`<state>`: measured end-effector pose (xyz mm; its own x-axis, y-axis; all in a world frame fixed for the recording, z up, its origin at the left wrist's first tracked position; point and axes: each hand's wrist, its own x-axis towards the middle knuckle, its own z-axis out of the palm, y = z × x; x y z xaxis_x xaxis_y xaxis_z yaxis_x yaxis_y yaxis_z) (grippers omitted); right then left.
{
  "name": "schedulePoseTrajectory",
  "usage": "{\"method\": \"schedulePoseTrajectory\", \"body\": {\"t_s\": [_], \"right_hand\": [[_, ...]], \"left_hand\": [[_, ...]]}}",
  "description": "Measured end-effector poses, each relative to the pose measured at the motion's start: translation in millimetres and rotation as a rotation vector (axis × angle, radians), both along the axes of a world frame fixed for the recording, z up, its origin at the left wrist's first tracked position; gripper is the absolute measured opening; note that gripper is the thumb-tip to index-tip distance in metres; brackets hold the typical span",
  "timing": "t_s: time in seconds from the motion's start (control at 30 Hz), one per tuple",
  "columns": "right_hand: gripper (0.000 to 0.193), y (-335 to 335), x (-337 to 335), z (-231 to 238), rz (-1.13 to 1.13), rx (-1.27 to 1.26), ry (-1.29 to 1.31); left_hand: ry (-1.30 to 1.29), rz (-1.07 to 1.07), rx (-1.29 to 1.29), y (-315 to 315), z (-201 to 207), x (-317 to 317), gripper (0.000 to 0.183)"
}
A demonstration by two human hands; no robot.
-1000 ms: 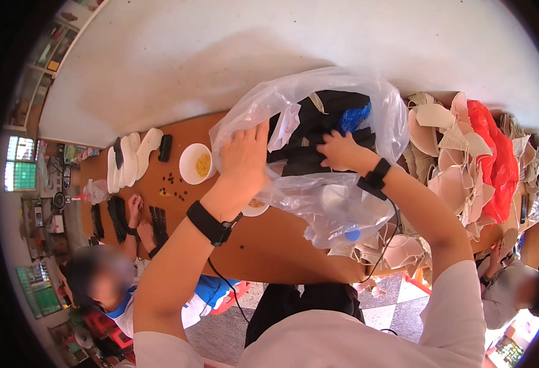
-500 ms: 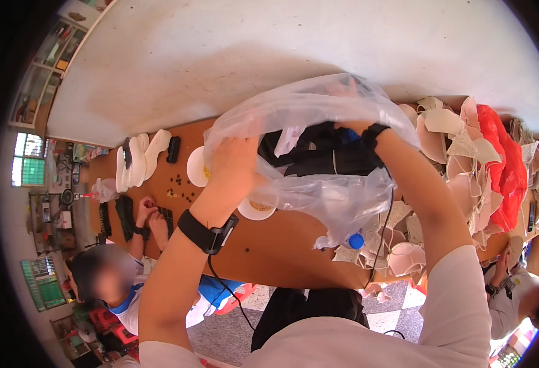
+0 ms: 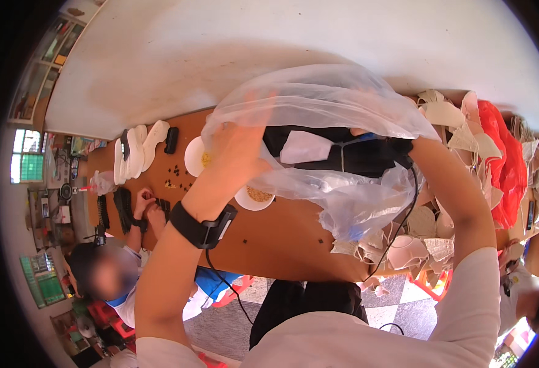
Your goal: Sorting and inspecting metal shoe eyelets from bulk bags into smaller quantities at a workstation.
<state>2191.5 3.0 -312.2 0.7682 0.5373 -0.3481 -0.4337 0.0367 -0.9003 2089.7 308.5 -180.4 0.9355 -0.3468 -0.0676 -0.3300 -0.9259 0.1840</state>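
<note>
A large clear plastic bag is spread wide in front of me above the table. My left hand reaches in at its left side, fingers stretched up behind the plastic and thumb apart. At the right side my right hand is also within the bag, mostly veiled by plastic, with its fingers faintly showing and apart from the thumb. Between my hands, in the mouth of the bag, lies a black bundle with a thin pale band round it. A white slip rests on the bundle.
Beige molded cups and a red bag are heaped at right. White bowls of small yellowish pieces stand left of the bag. White shoe-like forms lie farther left. Co-workers sit at both sides; the left one's hands are over the table.
My right arm has moved outward to the right, and the bag's mouth is wider. The white slip now lies flatter and shows more. The blue cap below the bag has become covered by plastic.
</note>
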Motion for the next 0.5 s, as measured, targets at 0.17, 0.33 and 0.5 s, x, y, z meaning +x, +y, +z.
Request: {"method": "schedulePoseTrajectory", "body": {"t_s": [0.17, 0.33, 0.5], "right_hand": [[0.039, 14, 11, 22, 0.059, -0.294, -0.171], [0.040, 4, 44, 43, 0.133, -0.604, -0.345], [0.041, 26, 65, 70, 0.242, -0.905, -0.534]], "left_hand": [[-0.013, -0.094, -0.062, 16, 15, 0, 0.091], [-0.040, -0.086, 0.009, 5, 25, 1, 0.089], [0.024, -0.074, 0.104, 1, 27, 2, 0.097]]}}
